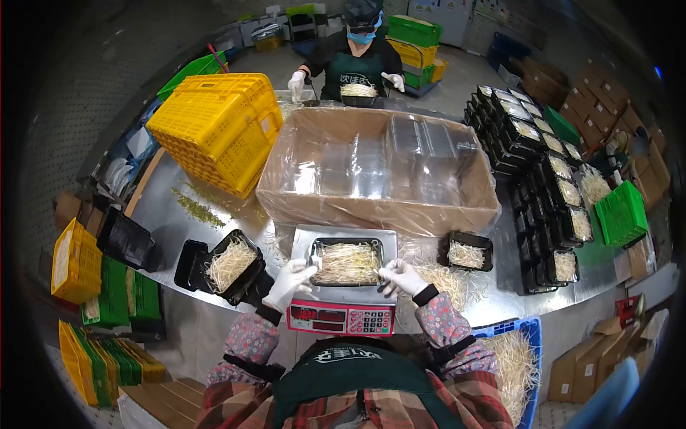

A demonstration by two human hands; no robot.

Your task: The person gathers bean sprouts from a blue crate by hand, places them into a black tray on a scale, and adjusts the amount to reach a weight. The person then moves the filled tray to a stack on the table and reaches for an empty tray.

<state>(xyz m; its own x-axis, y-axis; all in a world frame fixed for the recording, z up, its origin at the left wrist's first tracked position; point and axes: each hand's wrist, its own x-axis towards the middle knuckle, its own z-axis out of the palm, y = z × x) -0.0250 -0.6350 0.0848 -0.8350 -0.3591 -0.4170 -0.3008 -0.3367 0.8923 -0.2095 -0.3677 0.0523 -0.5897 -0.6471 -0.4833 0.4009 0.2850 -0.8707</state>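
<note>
A black plastic tray of bean sprouts [348, 263] rests on the metal platform of a red digital scale [341, 319], whose display is lit. My left hand [289, 280], in a white glove, pinches the tray's left edge. On the opposite side my right hand [404, 277], also gloved, has its thumb and fingers at the right edge. To the left, another black tray [233, 266] with sprouts sits tilted on stacked trays. A smaller sprout-filled tray [466, 252] stands to the right, with loose sprouts [441, 283] scattered beside it.
Beyond the scale stands a lined cardboard box [379, 214] of clear plastic lids. Yellow crates [214, 129] stand at left, stacked filled trays [564, 193] at right. A blue crate of sprouts [518, 365] is below right. Across the table is a masked co-worker [357, 68].
</note>
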